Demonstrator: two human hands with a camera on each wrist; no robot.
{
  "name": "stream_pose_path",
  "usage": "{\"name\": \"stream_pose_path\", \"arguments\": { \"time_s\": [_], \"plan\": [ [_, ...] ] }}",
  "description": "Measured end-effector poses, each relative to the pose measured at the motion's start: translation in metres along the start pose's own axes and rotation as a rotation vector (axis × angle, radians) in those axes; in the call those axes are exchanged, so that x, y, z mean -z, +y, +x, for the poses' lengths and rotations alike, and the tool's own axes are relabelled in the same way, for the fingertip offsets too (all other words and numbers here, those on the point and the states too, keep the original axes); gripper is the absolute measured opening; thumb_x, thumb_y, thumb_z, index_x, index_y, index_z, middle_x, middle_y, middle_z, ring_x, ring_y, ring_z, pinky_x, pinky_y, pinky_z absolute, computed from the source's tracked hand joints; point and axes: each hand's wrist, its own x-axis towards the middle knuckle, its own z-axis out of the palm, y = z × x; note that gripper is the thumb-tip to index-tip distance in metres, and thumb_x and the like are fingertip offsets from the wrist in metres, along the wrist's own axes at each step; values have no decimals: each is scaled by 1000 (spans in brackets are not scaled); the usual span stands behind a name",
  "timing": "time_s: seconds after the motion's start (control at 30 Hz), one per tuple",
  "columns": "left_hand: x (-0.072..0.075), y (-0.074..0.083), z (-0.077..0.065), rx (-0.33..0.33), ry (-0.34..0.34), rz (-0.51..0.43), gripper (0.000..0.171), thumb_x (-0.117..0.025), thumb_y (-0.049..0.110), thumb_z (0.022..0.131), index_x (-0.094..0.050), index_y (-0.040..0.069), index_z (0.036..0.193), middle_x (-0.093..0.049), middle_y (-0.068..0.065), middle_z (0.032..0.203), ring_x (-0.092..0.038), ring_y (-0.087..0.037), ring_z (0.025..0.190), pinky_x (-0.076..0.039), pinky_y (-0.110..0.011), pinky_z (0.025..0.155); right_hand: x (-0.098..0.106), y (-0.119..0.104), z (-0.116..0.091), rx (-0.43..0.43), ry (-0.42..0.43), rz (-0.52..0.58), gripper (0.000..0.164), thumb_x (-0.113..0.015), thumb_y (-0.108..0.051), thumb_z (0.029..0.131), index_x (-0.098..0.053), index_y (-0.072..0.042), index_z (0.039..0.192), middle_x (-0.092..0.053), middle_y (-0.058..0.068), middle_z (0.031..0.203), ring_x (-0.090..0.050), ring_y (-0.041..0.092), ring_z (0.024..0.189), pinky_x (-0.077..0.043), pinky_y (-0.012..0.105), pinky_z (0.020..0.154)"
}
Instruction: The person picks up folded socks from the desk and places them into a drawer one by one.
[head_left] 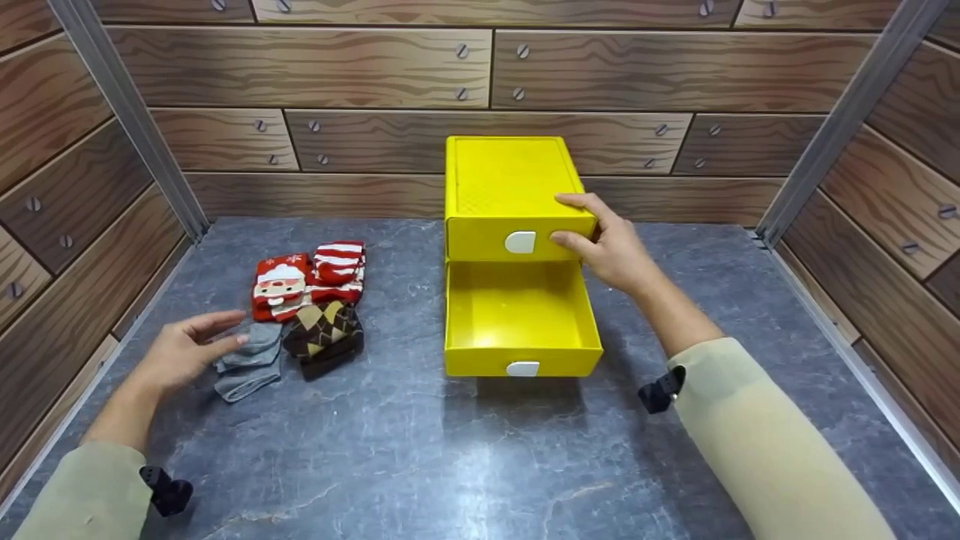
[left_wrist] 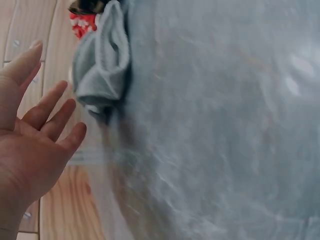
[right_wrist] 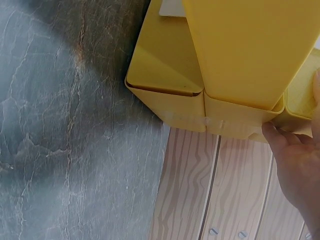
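A yellow drawer cabinet (head_left: 510,176) stands at the back middle, one drawer (head_left: 517,361) with a white handle pulled out and bare inside. In the right wrist view a closed drawer (right_wrist: 165,55) shows below it. My right hand (head_left: 619,251) grips the cabinet's upper right front corner, thumb on the front face and index finger on top. My left hand (head_left: 180,352), fingers loosely extended, hovers beside folded grey socks (head_left: 251,364); the left wrist view shows it apart from them and holding nothing. Brown argyle socks (head_left: 328,337) and red Santa socks (head_left: 281,289) lie close by.
A red-and-white striped sock bundle (head_left: 337,264) lies against the Santa socks. Wood-patterned walls (head_left: 375,67) with metal corner posts (head_left: 131,112) enclose the grey marbled table (head_left: 390,450) at the back and both sides.
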Motion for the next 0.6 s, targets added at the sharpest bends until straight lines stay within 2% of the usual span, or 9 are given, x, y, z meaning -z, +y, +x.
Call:
{"name": "stream_pose_path", "arguments": {
  "time_s": [0.03, 0.1, 0.2, 0.27, 0.33, 0.5, 0.6],
  "plan": [
    [-1, -3, 1, 3, -18, 15, 64, -74, 35, 103, -55, -1, 152, -54, -25, 152, -51, -41, 139, -44, -12, 93, 0, 0, 0, -2, 1, -4, 55, -73, -33, 102, -53, -28, 154, -62, 18, 130, -62, 27, 101, -54, 33, 80],
    [-2, -8, 1, 8, -41, 48, 62, -75, 35, 102, -57, 1, 151, -55, -25, 152, -50, -43, 139, -44, -17, 95, 0, 0, 0, -3, 2, -8, 55, -72, -33, 103, -53, -28, 154, -63, 18, 130, -62, 27, 101, -54, 33, 80],
    [-4, -15, 1, 10, -65, 65, 59, -77, 32, 101, -60, 2, 149, -53, -28, 153, -45, -46, 142, -46, -40, 110, 0, 1, 0, -7, -1, -4, 55, -72, -33, 103, -53, -29, 154, -63, 18, 131, -62, 27, 102, -54, 33, 80],
    [-4, -17, 0, 12, -83, 65, 58, -78, 30, 100, -61, 1, 147, -50, -30, 155, -40, -50, 145, -40, -55, 116, 0, 0, -1, -9, -3, 1, 55, -72, -33, 103, -53, -29, 154, -63, 18, 131, -62, 27, 103, -54, 33, 80],
    [-4, -19, 0, 15, -105, 57, 59, -79, 29, 99, -61, 0, 147, -44, -33, 158, -33, -54, 149, -30, -68, 118, 0, -1, -1, -14, -5, 3, 55, -72, -32, 103, -52, -29, 154, -63, 17, 132, -62, 27, 104, -54, 33, 82],
    [-3, -23, 1, 12, -142, 90, 61, -80, 29, 98, -60, 1, 148, -32, -36, 163, -22, -60, 151, -23, -73, 119, 0, -2, -1, -21, -9, 0, 56, -72, -33, 103, -52, -30, 155, -62, 17, 134, -62, 27, 105, -54, 34, 83],
    [-4, -26, 1, 0, -149, 107, 63, -81, 28, 96, -60, 1, 149, -30, -36, 164, -19, -61, 151, -20, -75, 118, 0, -2, -1, -16, -6, -8, 56, -72, -34, 103, -52, -30, 155, -61, 17, 134, -62, 27, 105, -54, 34, 83]
  ]
}}
